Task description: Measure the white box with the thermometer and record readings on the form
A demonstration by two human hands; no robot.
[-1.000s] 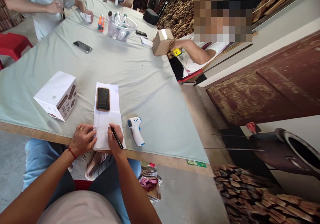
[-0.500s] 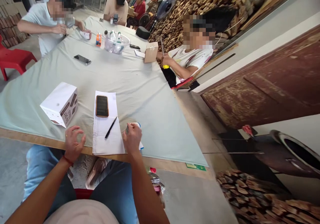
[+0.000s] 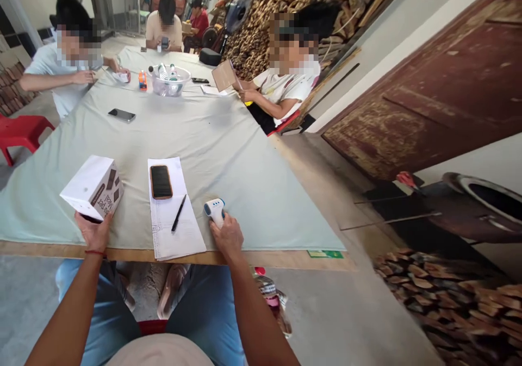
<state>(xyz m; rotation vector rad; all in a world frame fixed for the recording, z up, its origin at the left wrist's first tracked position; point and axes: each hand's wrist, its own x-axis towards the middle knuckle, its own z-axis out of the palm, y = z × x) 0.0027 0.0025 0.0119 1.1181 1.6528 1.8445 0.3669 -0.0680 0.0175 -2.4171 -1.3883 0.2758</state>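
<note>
My left hand (image 3: 93, 232) is closed on the lower near end of a white cardboard box (image 3: 86, 184) with dark print. The box is tilted, its near end raised a little off the cloth. My right hand (image 3: 229, 236) is wrapped round the handle of a white and blue infrared thermometer (image 3: 215, 209), whose head points away from me. Between my hands lie white paper sheets (image 3: 179, 246), with a black phone (image 3: 161, 184) in an orange-brown case and a black pen (image 3: 178, 213) on top.
A cloth-covered table (image 3: 261, 192) stretches ahead. Farther off are another phone (image 3: 121, 115), an orange box (image 3: 142, 80) and a clear basin (image 3: 167, 87) of bottles. Several people sit around it; the person at right (image 3: 289, 88) holds a brown carton (image 3: 224, 75). Firewood (image 3: 428, 295) lies at lower right.
My left hand has moved from beside the box to gripping its near end, which is now tilted up. My right hand has shifted, bringing the thermometer into view. The person at right has tilted the carton.
</note>
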